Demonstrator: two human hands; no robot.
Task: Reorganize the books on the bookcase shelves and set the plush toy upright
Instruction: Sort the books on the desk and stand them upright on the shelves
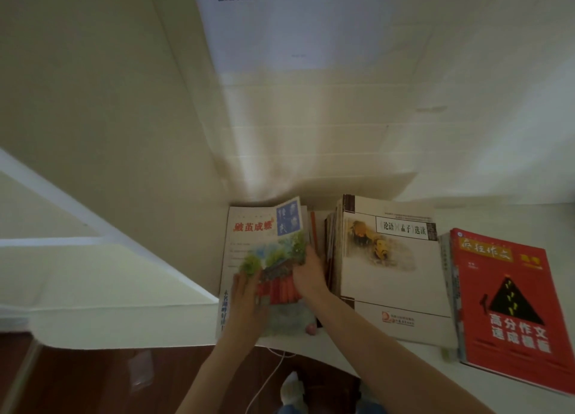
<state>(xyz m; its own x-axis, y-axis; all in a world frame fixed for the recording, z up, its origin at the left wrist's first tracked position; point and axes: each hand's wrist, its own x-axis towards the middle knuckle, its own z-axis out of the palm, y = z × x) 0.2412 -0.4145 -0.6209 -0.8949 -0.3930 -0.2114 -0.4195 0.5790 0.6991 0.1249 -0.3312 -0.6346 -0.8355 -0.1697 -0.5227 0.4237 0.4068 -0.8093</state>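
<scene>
Left hand [249,298] flat on the floppy painted-cover paperback [277,258], right hand [308,273] pinching its edge, it could slip off the white red-titled book [249,217] beneath them.

Wall [311,133] close behind, left stack [249,245] and middle stack [395,276] nearly touching (tight gap), bare shelf [513,214] far right

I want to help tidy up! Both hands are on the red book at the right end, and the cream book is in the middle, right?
Not quite. The head view shows the left hand and right hand on the painted-cover book at the left end, not the red book. The cream book is in the middle.
</scene>
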